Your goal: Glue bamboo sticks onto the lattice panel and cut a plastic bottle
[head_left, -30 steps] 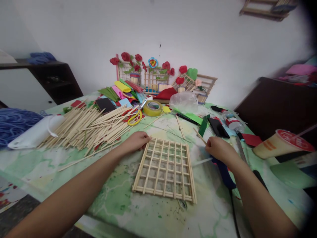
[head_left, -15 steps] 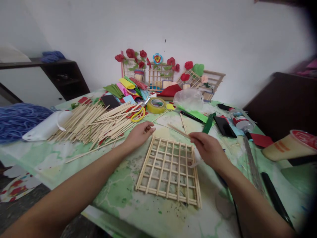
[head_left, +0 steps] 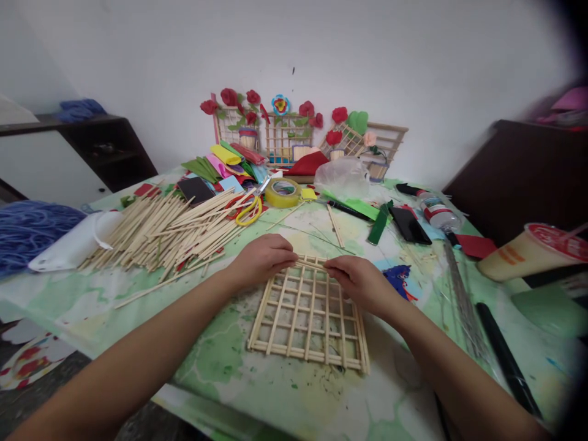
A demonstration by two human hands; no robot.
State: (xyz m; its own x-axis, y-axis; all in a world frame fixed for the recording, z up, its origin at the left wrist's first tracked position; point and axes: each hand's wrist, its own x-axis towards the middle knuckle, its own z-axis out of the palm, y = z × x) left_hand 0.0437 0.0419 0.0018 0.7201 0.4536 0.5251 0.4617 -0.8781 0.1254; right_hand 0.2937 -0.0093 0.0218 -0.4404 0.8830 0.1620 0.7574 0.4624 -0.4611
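A square lattice of pale wooden sticks [head_left: 305, 312] lies flat on the table in front of me. Across its far edge, a short wooden stick [head_left: 310, 264] spans between my two hands. My left hand [head_left: 266, 258] pinches the stick's left end at the lattice's far left corner. The other end is between the thumb and fingers of my right hand [head_left: 356, 278], over the far right part of the lattice. Fingertips partly hide both ends, and whether the stick touches the lattice I cannot tell.
Left of the lattice lies a pile of loose sticks [head_left: 156, 233], with yellow-handled scissors [head_left: 249, 211] and a tape roll [head_left: 282, 193] beyond. On the right are a phone [head_left: 410, 225], a glue bottle [head_left: 438, 211] and a drink cup [head_left: 528, 251]. Paper-flower lattices [head_left: 287, 138] lean on the wall.
My right hand has brought the stick left and down to the lattice's far edge. My left hand has closed on the stick's other end. The view has shifted slightly.
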